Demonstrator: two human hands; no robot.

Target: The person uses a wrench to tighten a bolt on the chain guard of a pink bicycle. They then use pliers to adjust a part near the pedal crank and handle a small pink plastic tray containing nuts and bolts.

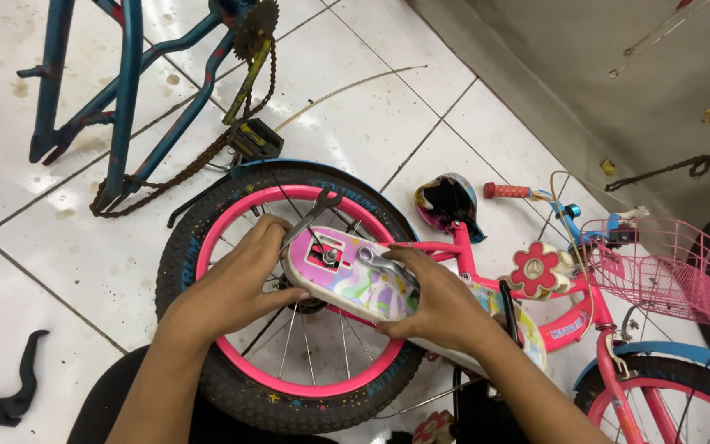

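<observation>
Your left hand [236,284] grips an open-ended spanner [312,215] and your right hand [441,304] apparently a second wrench [381,263], bracing the rear-axle nut [329,256] at the pink bicycle's chain guard [353,284].

Bright even overhead light, soft shadows, faint tile glare, sharp focus, slight edge distortion

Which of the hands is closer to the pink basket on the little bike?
The right hand: it rests on the colourful chain guard, toward the pink basket. The left hand sits farther away, over the rear wheel.
</observation>
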